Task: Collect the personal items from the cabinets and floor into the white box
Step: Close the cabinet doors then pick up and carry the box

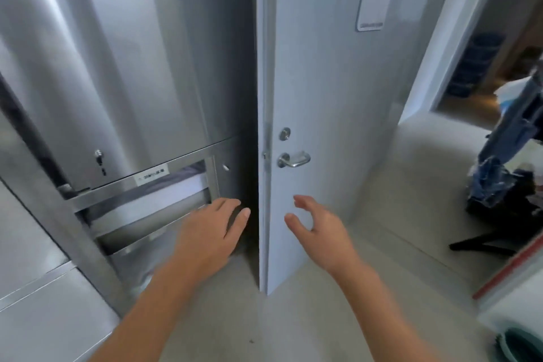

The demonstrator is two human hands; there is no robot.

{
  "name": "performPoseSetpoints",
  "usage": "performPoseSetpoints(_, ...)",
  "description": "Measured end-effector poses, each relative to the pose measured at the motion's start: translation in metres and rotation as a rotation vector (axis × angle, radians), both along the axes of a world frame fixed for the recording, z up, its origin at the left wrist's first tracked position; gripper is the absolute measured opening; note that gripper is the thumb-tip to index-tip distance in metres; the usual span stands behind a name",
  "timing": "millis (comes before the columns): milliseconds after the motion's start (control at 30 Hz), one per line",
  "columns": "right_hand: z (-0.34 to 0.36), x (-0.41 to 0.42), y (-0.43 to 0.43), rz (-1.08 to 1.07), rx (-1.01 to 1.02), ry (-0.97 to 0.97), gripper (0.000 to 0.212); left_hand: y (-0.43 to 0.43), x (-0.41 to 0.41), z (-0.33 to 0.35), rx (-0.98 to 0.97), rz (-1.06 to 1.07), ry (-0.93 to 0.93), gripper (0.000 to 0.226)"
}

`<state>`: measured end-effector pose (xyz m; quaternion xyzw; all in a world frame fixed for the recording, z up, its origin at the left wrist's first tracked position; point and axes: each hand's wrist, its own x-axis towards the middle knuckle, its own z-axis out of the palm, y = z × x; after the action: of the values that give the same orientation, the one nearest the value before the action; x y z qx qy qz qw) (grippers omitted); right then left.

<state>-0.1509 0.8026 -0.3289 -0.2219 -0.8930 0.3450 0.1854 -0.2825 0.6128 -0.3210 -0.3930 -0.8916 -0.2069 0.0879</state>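
Note:
My left hand (pixel 210 229) is stretched out, fingers apart, in front of the lower open section of a stainless steel cabinet (pixel 123 67), near the gap beside the door edge. It holds nothing. My right hand (pixel 317 226) hovers in front of the white door (pixel 323 82), fingers curled and spread, empty, below the lever handle (pixel 293 159). Inside the cabinet's lower opening a white and grey folded item (pixel 176 185) shows behind the steel bars. A white box corner (pixel 511 311) shows at the lower right.
The white door stands ajar, its edge pointing toward me. A pile of dark and blue clothing (pixel 505 182) lies on the floor at right. A teal container (pixel 523 347) sits at the bottom right corner. Beyond the doorway stand stacked blue bins (pixel 476 64).

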Motion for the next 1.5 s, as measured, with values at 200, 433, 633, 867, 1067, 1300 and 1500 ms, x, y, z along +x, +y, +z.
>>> performPoseSetpoints(200, -0.009, -0.106, -0.093, 0.146, -0.065, -0.008, 0.053, -0.105, -0.083, -0.010, -0.015, 0.131, -0.004, 0.073)
performPoseSetpoints(433, -0.010, -0.187, -0.140, 0.237, -0.136, -0.057, 0.051, -0.164, -0.134, -0.017, 0.081, 0.252, -0.020, 0.061)
performPoseSetpoints(633, -0.027, -0.243, -0.133, 0.271, -0.181, -0.086, 0.046, -0.161, -0.171, -0.041, 0.018, 0.296, -0.072, 0.066)
performPoseSetpoints(867, -0.076, -0.328, -0.074, 0.270, -0.265, -0.162, 0.050, -0.118, -0.246, -0.073, -0.077, 0.345, -0.119, 0.068)
performPoseSetpoints(1067, -0.117, -0.406, -0.011, 0.267, -0.385, -0.252, 0.050, -0.057, -0.308, -0.103, -0.128, 0.388, -0.191, 0.064)
performPoseSetpoints(1300, -0.153, -0.487, 0.030, 0.233, -0.554, -0.284, 0.051, -0.022, -0.344, -0.130, -0.172, 0.463, -0.238, 0.064)
performPoseSetpoints(1500, -0.172, -0.530, 0.033, 0.250, -0.604, -0.282, 0.052, -0.009, -0.359, -0.135, -0.195, 0.515, -0.286, 0.070)
